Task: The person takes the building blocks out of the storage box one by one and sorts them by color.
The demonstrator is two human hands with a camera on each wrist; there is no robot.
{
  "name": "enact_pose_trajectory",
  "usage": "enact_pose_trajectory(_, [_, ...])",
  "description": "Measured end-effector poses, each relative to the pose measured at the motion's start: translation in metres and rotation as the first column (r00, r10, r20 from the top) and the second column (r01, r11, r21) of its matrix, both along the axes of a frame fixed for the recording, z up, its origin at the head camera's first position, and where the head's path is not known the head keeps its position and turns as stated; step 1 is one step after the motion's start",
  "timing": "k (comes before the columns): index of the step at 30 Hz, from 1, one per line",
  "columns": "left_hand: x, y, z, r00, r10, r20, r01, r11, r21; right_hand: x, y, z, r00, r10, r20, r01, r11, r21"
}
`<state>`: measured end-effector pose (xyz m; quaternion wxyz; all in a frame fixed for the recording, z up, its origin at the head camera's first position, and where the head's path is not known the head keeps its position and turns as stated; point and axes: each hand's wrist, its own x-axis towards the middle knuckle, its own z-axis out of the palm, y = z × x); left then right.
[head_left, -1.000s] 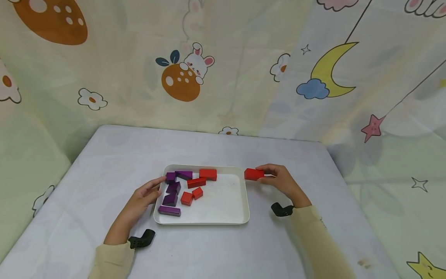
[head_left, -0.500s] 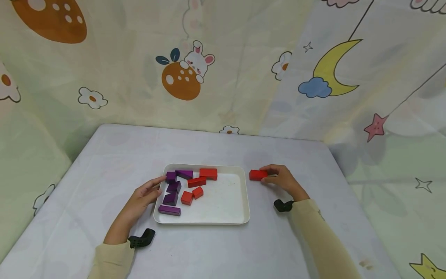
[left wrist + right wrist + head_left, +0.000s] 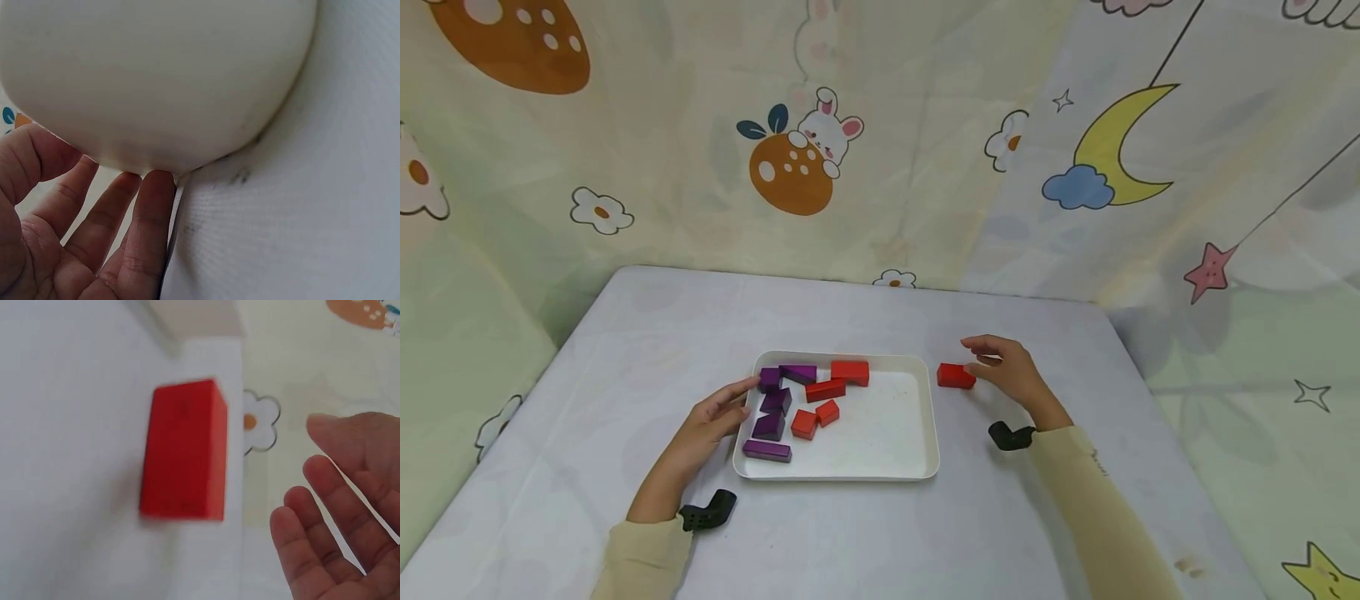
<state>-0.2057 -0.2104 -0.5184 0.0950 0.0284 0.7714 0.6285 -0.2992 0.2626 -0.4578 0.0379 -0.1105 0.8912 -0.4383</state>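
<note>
A red rectangular block (image 3: 956,376) lies on the table just right of the tray. My right hand (image 3: 1011,375) hovers at the block's right end with thumb and fingers spread, holding nothing. In the right wrist view a gap separates the fingers (image 3: 300,540) from the red block (image 3: 181,453). My left hand (image 3: 706,423) rests its fingertips against the outer left wall of a shallow white tray (image 3: 887,433). The left wrist view shows those fingers (image 3: 153,212) fairly straight, touching the tray's wall (image 3: 156,94).
Inside the tray, several purple blocks (image 3: 768,427) line the left side. Several red blocks (image 3: 825,390) lie to their right, toward the middle and back. A white cloth covers the table (image 3: 865,542), and a printed curtain (image 3: 662,125) hangs behind it.
The right hand carried the red block slightly right, away from the tray edge, set it on the table and let go, its fingers lifting off. The left hand stayed at the tray.
</note>
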Motion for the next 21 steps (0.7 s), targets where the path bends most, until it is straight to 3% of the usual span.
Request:
enact_pose_trajectory(7, [0.003, 0.000, -0.002, 1.000, 0.019, 0.023, -0.019, 0.999, -0.026, 0.004, -0.039, 0.004, 0.998, 0.029, -0.059, -0.035, 0.994, -0.108])
enact_pose_trajectory(14, [0.003, 0.001, -0.005, 1.000, 0.019, 0.019, -0.018, 1.000, -0.006, 0.007, -0.075, -0.001, 0.992, 0.124, 0.023, -0.121, 0.987, -0.102])
enact_pose_trajectory(21, [0.002, 0.001, -0.004, 1.000, 0.021, 0.008, -0.021, 1.000, -0.005, 0.008, -0.103, -0.005, 0.983, 0.176, 0.051, -0.171, 0.982, -0.084])
